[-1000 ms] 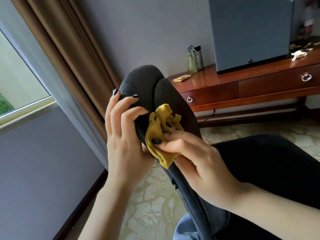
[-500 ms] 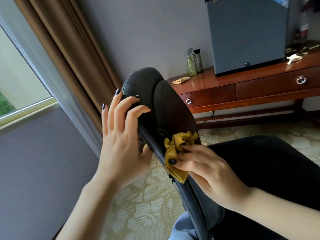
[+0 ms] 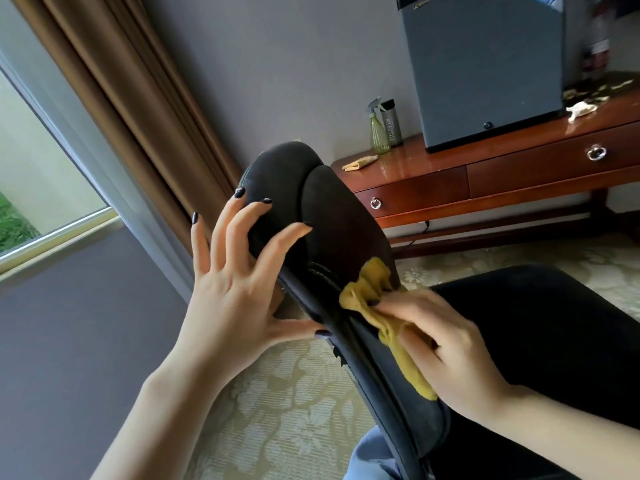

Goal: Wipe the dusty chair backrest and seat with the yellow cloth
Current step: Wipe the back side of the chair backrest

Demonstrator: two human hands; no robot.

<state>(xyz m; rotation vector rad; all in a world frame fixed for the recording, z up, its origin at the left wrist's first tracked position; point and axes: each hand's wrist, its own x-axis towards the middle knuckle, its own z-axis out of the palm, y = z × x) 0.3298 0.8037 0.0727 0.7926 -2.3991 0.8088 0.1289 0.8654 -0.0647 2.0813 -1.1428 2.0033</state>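
The dark chair backrest [image 3: 332, 216] rises edge-on through the middle of the head view, its padded top near the wall. The black seat [image 3: 540, 327] spreads out to the right. My left hand [image 3: 239, 285] clasps the backrest's upper edge, fingers spread over the padding and thumb under the rim. My right hand [image 3: 446, 344] is shut on the crumpled yellow cloth [image 3: 384, 310], pressing it against the front face of the backrest about halfway down.
A red-brown wooden console with drawers [image 3: 485, 174] stands against the far wall, carrying a grey box [image 3: 481, 64], a green spray bottle [image 3: 377, 129], a dark bottle [image 3: 391, 123] and a small cloth [image 3: 360, 162]. Brown curtain [image 3: 131, 109] and window [image 3: 38, 168] lie left. Patterned carpet [image 3: 291, 410] covers the floor.
My right hand has slid the yellow cloth down the backrest's front, from near the top to about halfway. My left hand has spread its fingers wider on the upper edge.
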